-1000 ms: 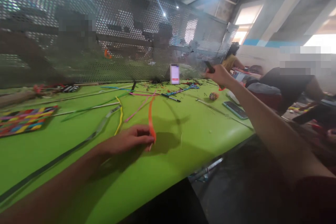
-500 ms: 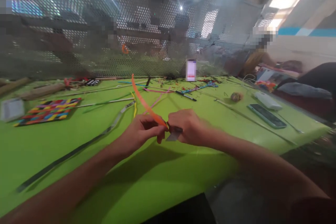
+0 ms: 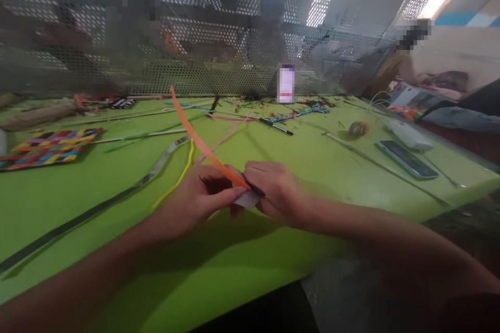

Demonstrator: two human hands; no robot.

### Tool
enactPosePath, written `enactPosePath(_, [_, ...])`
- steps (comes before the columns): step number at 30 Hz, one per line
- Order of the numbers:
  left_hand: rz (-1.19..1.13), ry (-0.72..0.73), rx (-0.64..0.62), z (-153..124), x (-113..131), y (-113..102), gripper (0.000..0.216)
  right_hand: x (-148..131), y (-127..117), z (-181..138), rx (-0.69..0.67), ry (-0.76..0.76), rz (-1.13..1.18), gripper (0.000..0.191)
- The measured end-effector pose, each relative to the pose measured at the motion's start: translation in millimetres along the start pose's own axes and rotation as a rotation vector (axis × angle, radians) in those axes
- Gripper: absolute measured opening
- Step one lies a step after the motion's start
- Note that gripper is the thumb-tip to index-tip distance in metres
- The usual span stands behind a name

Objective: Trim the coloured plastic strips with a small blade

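An orange strip [image 3: 200,143] arcs up leftward, its lower end seemingly touching a slim dark tool [image 3: 257,191].

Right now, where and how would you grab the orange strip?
Probably pinch the orange strip across its flat faces near the free upper end, coming from the person's far left: that end angles up, away from the left hand and right hand, which crowd its lower end.

Can't see the low end of the orange strip [image 3: 198,140], lost between left fingers [image 3: 224,199] and right fingers [image 3: 261,168], or most of the dark thing [image 3: 257,191] in the right. Can't see all the checkered mat [image 3: 58,146], cut off left of both.
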State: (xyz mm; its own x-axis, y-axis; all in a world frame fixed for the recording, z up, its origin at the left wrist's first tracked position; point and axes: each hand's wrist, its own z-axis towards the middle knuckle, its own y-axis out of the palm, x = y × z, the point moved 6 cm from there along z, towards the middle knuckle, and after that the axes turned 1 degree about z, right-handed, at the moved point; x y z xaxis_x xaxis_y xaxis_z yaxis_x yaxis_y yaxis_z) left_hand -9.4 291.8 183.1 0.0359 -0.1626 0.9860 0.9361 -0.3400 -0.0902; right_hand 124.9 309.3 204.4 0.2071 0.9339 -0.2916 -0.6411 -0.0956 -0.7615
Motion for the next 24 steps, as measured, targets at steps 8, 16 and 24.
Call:
enactPosePath(8, [-0.077,0.035,0.025,3.0,1.4,1.7,0.015,-0.9,-1.4,-0.2,0.020,-0.018,-0.085,0.025])
enactPosePath(16, [-0.087,0.056,0.005,1.2,-4.5,0.2,0.007,-4.1,-3.2,0.2,0.011,-0.022,-0.106,0.023])
enactPosePath(24, [-0.067,0.055,-0.003,2.4,-2.0,1.1,0.012,-2.5,-3.5,-0.3,0.011,0.016,-0.091,0.024])
